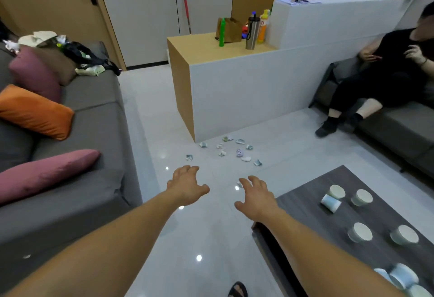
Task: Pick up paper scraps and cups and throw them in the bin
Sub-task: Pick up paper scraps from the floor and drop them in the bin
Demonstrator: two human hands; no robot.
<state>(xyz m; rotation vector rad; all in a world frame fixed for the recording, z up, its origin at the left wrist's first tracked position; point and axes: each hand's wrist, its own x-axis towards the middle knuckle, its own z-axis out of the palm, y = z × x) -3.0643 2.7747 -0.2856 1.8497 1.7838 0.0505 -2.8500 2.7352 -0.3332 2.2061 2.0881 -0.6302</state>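
At the foot of the counter [234,90], paper scraps [239,153] lay scattered on the floor [211,231] just ahead of both empty hands, fingers spread apart, the left hand [186,185] appearing slightly nearer than the right hand [256,196].

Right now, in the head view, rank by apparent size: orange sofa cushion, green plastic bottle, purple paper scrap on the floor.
1. orange fabric cushion
2. green plastic bottle
3. purple paper scrap
That bottle is farthest, so it looks undersized.

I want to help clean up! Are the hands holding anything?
No, nothing. The left hand and the right hand are both open and empty.
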